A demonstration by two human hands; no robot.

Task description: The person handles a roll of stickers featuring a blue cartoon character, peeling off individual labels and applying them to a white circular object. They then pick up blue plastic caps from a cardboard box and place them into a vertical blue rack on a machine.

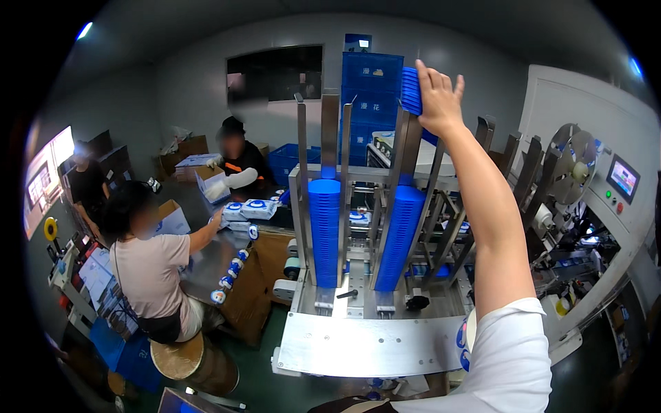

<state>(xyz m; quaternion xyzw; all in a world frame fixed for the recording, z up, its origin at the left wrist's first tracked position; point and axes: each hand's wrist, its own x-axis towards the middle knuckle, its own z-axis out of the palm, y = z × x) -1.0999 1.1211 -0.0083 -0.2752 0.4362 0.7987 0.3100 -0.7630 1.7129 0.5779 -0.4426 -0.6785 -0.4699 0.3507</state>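
Note:
My right arm reaches up and forward, and my right hand (441,100) is closed on a short stack of blue plastic lids (411,91). That stack is at the top of the right metal magazine (409,148) of the machine. Lower in this magazine stands a tall column of blue lids (400,237). A similar column of blue lids (324,234) fills the lower part of the left magazine (330,131). My thumb and the far side of the held stack are partly hidden. My left hand is out of view.
Left, a seated person (148,268) reaches over a table with white-and-blue packs (258,208); another person (241,162) works behind beside an open carton (212,184). Blue crates (372,76) are stacked at the back. A metal plate (372,344) fronts the machine; a control screen (622,176) is right.

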